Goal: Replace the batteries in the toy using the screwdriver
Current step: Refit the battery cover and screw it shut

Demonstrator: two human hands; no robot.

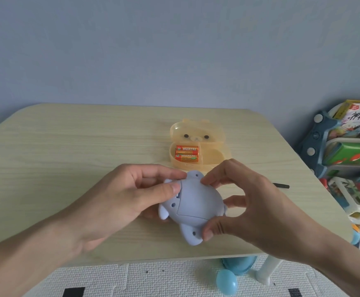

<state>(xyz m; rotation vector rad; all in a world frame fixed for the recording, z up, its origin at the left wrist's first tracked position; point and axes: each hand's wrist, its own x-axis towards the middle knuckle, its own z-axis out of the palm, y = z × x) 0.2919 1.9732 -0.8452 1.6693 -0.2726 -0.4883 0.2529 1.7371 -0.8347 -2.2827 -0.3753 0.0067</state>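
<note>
Head view: we've got the one grey toy point(193, 207) belly-up at table centre, left hand point(119, 196) pinching its 9 o'clock side, right hand point(245, 202) gripping from 3. Looks like we're checking the battery cover. Next we'd need the screwdriver point(281, 186), lying at 3 o'clock. Two batteries point(187, 154) wait in the yellow box point(212, 157) at 12.

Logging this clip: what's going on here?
A person holds a grey toy belly-up over the table, left hand on its left side, right hand pinching its far and near ends. Two batteries lie in an open bear case behind. The screwdriver lies untouched, mostly hidden behind the right hand.
</note>
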